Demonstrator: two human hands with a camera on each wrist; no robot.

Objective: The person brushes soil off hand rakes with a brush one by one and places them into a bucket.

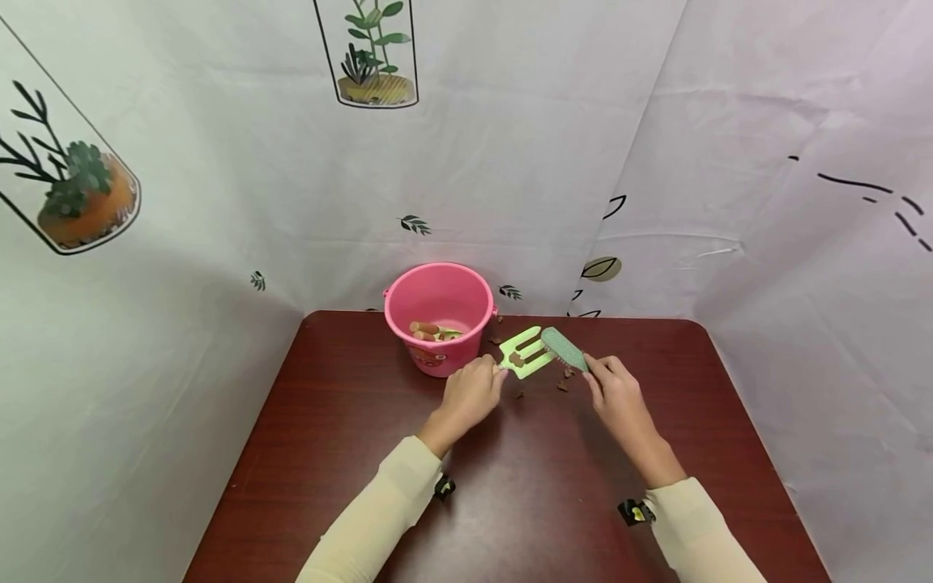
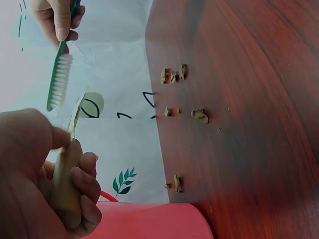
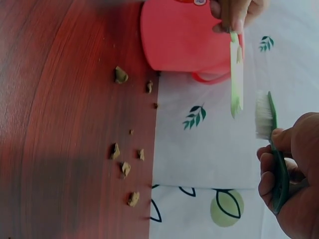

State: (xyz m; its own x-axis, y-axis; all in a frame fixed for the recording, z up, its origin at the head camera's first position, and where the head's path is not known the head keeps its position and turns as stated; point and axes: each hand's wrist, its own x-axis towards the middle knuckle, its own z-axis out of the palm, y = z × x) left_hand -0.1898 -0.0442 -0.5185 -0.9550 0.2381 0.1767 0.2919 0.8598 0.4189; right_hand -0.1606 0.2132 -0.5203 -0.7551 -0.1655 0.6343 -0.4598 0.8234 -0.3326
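Observation:
My left hand (image 1: 470,393) grips the wooden handle (image 2: 67,184) of a light green hand fork (image 1: 526,353) with flat, wide tines. A brown crumb (image 1: 516,359) lies on the fork's face. In my right hand (image 1: 619,401) is a green scrubbing brush (image 1: 564,349), its white bristles (image 3: 264,117) turned toward the fork. In the right wrist view a gap shows between bristles and tines. Both tools are held above the table. Below them, several dry brown pieces (image 2: 200,116) are scattered over the tabletop.
A pink bucket (image 1: 440,355) stands at the table's back edge, just left of the fork, with wooden-handled tools (image 1: 426,329) inside. The dark red-brown table (image 1: 350,453) meets a white printed cloth (image 1: 510,178) behind and at both sides.

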